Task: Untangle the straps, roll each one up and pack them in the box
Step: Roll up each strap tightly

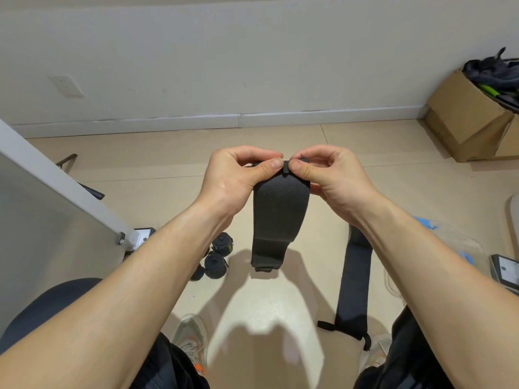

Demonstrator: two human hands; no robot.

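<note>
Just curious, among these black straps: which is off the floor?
The wide strap pinched by left hand and right hand; the long strap and rolled straps lie on the floor.

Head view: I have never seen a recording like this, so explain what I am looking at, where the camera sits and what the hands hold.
There is no machine here: a person works with bare hands. The single picture comes from a camera worn on the head, looking forward and down, so you see the person's own forearms. The left hand and right hand pinch the top end of a wide black strap, which hangs down between them. On the tiled floor lie some rolled straps, and another flat strap stretches out under the right forearm. An open cardboard box holding dark items stands by the wall at the far right.
</note>
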